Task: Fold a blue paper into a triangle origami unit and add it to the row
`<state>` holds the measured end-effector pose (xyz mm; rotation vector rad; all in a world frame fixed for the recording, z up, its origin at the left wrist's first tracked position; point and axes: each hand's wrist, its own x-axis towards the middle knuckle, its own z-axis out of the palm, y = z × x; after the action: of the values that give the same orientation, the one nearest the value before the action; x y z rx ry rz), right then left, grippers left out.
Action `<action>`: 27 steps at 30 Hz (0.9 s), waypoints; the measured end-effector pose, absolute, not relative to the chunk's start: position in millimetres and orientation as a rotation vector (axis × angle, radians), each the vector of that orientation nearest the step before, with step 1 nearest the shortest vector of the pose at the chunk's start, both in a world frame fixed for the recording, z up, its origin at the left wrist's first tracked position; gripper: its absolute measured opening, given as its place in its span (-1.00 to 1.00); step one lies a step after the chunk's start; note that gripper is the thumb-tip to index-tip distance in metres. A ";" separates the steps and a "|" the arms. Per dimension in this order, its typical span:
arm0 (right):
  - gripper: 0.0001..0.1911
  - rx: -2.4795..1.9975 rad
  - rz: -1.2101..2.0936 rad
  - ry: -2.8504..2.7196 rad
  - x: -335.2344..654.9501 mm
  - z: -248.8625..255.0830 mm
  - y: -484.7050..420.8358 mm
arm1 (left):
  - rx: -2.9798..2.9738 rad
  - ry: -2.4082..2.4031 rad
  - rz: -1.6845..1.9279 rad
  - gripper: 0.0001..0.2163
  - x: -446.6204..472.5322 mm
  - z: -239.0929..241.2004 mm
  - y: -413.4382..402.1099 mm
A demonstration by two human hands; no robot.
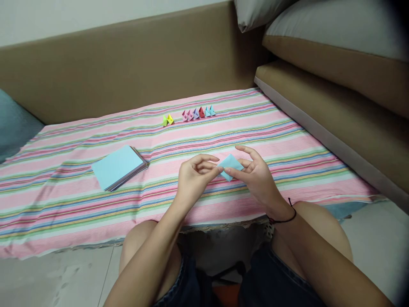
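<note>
A light blue folded square of origami paper (231, 162) is held between my two hands, one corner pointing away from me. My left hand (198, 172) pinches its left corner between thumb and fingers. On the other side, my right hand (255, 170) grips the paper with the thumb laid across its front and fingers behind; the index finger is raised off it. The paper is just above the striped cloth. Farther back stands a row of small folded paper figures (196, 114) in pink, purple, red and light blue, with a yellow-green pair (168, 120) to their left.
A stack of coloured paper (119, 167), light blue on top, lies on the striped cloth (166, 187) to the left. Behind is a brown sofa back (137, 59). Stacked cushions (332, 94) border the right side, and a blue cushion (15, 123) sits far left.
</note>
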<state>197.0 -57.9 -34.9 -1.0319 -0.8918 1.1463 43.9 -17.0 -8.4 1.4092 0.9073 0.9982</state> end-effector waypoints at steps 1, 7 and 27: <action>-0.24 -1.033 1.150 -0.897 197.9 -34.8 -57.5 | 1.405 0.892 0.980 -0.76 42.7 -7.4 -16.3; -0.23 -1.074 1.132 -0.900 201.2 -36.8 -55.4 | 1.423 0.870 0.913 -0.79 38.5 -4.3 -13.5; -0.36 -1.104 1.119 -1.006 200.8 -42.7 -53.8 | 1.478 1.013 0.932 -0.72 42.2 -16.6 -8.5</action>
<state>200.8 -53.8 -42.7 -1.1036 -1.0059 1.1186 42.2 -8.5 -16.6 1.4781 1.0132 0.9318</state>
